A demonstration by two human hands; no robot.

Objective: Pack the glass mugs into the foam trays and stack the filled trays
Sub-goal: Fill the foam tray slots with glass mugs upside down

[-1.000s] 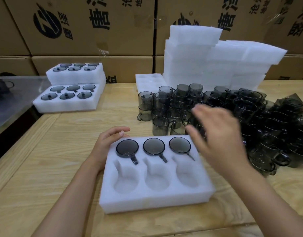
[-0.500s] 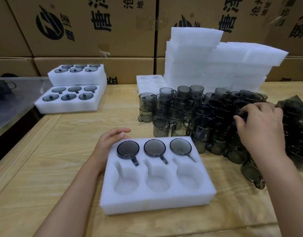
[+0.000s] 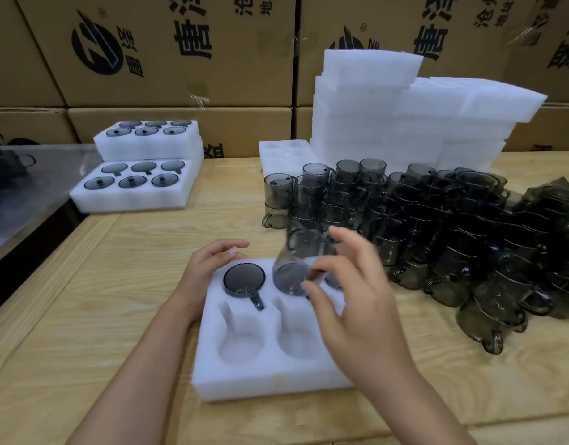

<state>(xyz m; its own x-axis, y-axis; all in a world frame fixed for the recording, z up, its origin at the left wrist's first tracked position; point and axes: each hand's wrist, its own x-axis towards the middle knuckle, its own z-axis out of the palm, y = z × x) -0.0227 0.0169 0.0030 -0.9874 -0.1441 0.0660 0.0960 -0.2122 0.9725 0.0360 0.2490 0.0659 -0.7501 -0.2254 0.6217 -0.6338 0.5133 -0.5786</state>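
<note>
Just over the foam tray [image 3: 270, 374], its back row holding mugs [image 3: 244, 280], the right hand [image 3: 357, 297] grips a glass mug [image 3: 301, 248]; the left hand [image 3: 206, 271] rests loosely on its corner.

We read a large black 唐 on the upper left cardboard box [image 3: 167, 88], beside a round logo [image 3: 95, 48] marked ®. The same 唐 and logo stand on the box to its right [image 3: 463, 64]. The smaller characters are cropped, and we cannot read them.

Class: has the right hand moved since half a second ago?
Yes. The right hand left the mug pile and came leftward over the foam tray, gripping a glass mug.
</note>
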